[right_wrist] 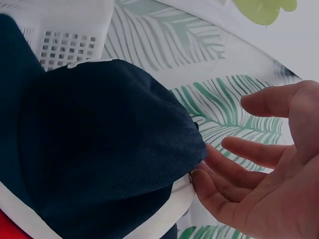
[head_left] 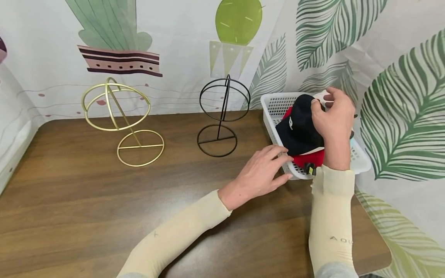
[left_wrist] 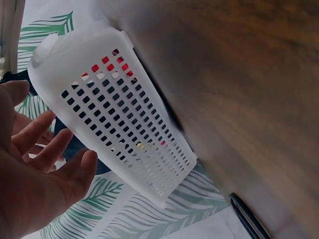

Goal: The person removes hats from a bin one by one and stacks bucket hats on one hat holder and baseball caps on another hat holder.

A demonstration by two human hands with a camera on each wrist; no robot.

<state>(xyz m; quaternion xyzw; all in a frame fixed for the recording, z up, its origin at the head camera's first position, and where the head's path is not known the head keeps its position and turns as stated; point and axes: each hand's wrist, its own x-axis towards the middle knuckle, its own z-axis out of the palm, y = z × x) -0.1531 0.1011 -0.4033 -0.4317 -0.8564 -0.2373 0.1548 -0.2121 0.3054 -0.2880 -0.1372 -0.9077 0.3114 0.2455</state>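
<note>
A dark navy cap [head_left: 301, 125] with a small white mark lies on top of red fabric [head_left: 311, 157] in a white perforated plastic basket [head_left: 270, 124]. My right hand [head_left: 335, 116] is over the cap's far side. In the right wrist view its fingertips touch the cap's rounded edge, near a white band, while the thumb stands well apart. Beside the basket's near left corner is my left hand [head_left: 259, 172], fingers spread and loosely bent at the rim. The left wrist view shows the basket's perforated wall [left_wrist: 107, 107] beyond those fingers.
A gold wire stand [head_left: 140, 146] and a black wire stand [head_left: 219, 133] are on the brown wooden table [head_left: 104, 216], left of the basket. A small black and yellow piece [head_left: 310, 168] lies at the basket's near edge. Patterned fabric [head_left: 180, 92] hangs behind the table.
</note>
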